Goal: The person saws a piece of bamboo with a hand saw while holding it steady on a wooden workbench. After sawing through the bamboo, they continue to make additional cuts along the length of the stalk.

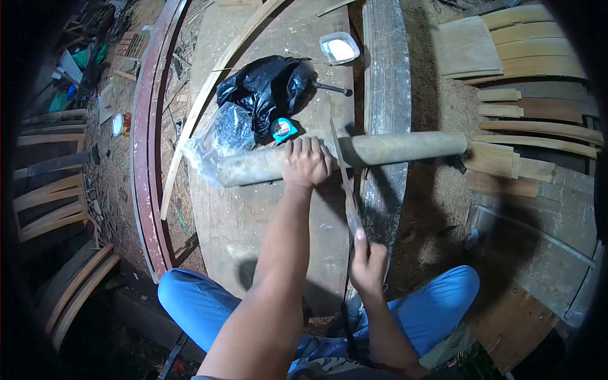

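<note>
A thick, pale grey-green round pole (405,147) lies crosswise over the wooden bench. My left hand (306,163) is closed over its top, left of the middle. In my right hand (368,263) is the handle of a handsaw (347,190), its long narrow blade pointing away from me and crossing the pole just right of my left hand. Beyond my left knuckles sits a teal tape measure (283,130). Behind it are a black plastic bag (263,88) and a clear plastic bag (234,130), which the pole's left end overlaps.
A white tub (339,49) with white contents stands farther back on the plywood top (253,234). Near the black bag lies a dark rod (332,88). A grey plank (386,76) runs along the right, a reddish beam (147,139) along the left. Curved wooden slats (532,47) lie at right.
</note>
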### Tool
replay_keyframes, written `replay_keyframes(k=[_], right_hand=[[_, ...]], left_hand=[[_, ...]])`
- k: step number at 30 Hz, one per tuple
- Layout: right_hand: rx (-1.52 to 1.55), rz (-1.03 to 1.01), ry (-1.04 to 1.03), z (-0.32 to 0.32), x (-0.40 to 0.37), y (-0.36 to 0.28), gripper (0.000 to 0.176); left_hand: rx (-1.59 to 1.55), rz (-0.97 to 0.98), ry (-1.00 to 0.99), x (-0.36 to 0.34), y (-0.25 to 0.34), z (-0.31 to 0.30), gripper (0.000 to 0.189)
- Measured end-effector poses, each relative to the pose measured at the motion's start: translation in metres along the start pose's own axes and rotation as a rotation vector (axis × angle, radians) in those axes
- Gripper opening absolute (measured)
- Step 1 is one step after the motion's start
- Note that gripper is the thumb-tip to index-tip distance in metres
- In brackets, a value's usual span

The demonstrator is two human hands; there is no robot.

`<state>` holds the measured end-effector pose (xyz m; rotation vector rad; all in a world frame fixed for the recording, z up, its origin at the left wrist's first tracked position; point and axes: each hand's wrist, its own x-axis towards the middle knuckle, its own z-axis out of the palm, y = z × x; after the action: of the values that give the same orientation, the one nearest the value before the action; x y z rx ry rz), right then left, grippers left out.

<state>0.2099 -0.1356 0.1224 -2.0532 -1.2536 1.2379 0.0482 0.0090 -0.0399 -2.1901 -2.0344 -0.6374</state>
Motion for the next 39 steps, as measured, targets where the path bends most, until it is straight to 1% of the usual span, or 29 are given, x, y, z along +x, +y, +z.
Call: replay_keyframes(k=[1,3,4,5,7,9,11,12,13,14,15,17,19,20,23,25,26,27,28,29,31,32,33,35,36,37,38,39], right_hand=[[-0.054,-0.036,0.015,0.006,0.012,-0.009,0.060],[-0.072,-0.093,0.059,0.032,0.050,-0.007,0.062],[-0.095,-0.080,0.089,0.041,0.065,-0.014,0.064],[-0.063,-0.053,0.071,0.042,0.067,-0.020,0.063],[-0.068,-0.070,0.061,0.036,0.054,-0.010,0.063],[-0.040,-0.063,-0.018,0.014,0.015,0.009,0.058],[0.060,-0.101,0.047,-0.001,-0.014,-0.002,0.058],[0.059,-0.101,0.044,-0.003,-0.012,-0.004,0.058],[0.006,-0.038,0.014,-0.004,-0.006,-0.006,0.059],[-0.045,0.028,-0.013,-0.004,0.000,-0.008,0.060],[-0.031,-0.078,0.019,0.005,0.017,-0.010,0.063],[-0.066,-0.060,0.054,0.024,0.054,-0.019,0.066],[-0.049,-0.095,0.060,0.033,0.065,-0.019,0.067],[-0.058,-0.088,0.033,0.028,0.055,-0.017,0.062],[-0.009,-0.092,0.000,0.002,-0.002,0.014,0.061],[0.155,0.040,-0.008,-0.009,-0.022,0.020,0.058],[0.096,0.006,0.045,-0.008,-0.015,0.010,0.062],[0.098,0.010,0.049,-0.004,-0.003,0.005,0.062],[0.039,-0.027,0.043,0.002,0.013,-0.001,0.064],[-0.020,-0.070,0.036,0.009,0.030,-0.007,0.066],[-0.073,-0.066,0.064,0.031,0.065,-0.018,0.067],[-0.058,-0.067,0.078,0.037,0.072,-0.020,0.069],[-0.054,-0.060,0.076,0.035,0.065,-0.017,0.069],[-0.039,-0.038,0.002,0.021,0.038,-0.005,0.068],[-0.036,-0.040,0.006,0.011,0.016,0.007,0.061],[0.076,-0.064,0.009,0.001,-0.007,0.013,0.055],[0.156,0.063,-0.022,-0.006,-0.023,0.023,0.052],[0.167,0.089,-0.039,-0.014,-0.028,0.016,0.053]], left_hand=[[-0.001,0.000,0.000,0.000,-0.001,-0.001,0.017],[-0.051,-0.026,-0.085,0.008,-0.002,-0.003,0.017],[-0.038,0.000,-0.021,0.006,-0.001,-0.002,0.017],[-0.038,0.001,-0.018,0.004,-0.001,0.001,0.017],[-0.024,0.007,0.018,-0.001,0.001,-0.001,0.018],[-0.016,0.012,0.023,-0.004,0.002,0.000,0.019],[-0.025,0.006,0.020,-0.003,0.000,0.002,0.019],[-0.015,0.022,0.052,-0.003,0.000,-0.001,0.020],[-0.017,0.025,0.051,0.001,0.000,-0.001,0.020],[-0.036,0.013,-0.017,0.005,-0.003,0.001,0.020],[-0.050,-0.002,-0.079,0.007,-0.005,0.001,0.020],[-0.043,0.013,-0.043,0.007,-0.003,-0.001,0.020],[-0.022,0.017,-0.012,0.001,-0.003,0.005,0.020],[-0.042,-0.004,-0.029,-0.004,-0.003,0.009,0.024],[-0.021,-0.002,0.007,-0.006,0.001,0.003,0.024],[-0.021,0.002,0.018,-0.005,-0.002,0.003,0.024],[-0.016,0.000,-0.002,-0.004,-0.002,0.001,0.021],[-0.016,0.004,-0.020,-0.001,-0.001,0.001,0.018],[-0.054,-0.010,-0.064,0.005,-0.003,0.001,0.021],[-0.054,-0.010,-0.057,0.003,-0.003,-0.002,0.021],[-0.022,0.021,-0.003,0.001,-0.001,-0.001,0.025],[-0.017,0.021,-0.010,-0.002,-0.003,0.005,0.028],[-0.016,0.024,-0.017,-0.004,-0.002,0.003,0.028],[0.017,0.004,-0.025,-0.005,0.002,0.000,0.028],[0.016,0.003,-0.032,-0.005,0.004,-0.001,0.028],[0.009,0.007,-0.030,-0.007,0.004,-0.002,0.028],[0.006,0.010,-0.020,-0.005,0.001,-0.003,0.027],[0.012,0.006,-0.020,-0.004,-0.002,0.000,0.027]])
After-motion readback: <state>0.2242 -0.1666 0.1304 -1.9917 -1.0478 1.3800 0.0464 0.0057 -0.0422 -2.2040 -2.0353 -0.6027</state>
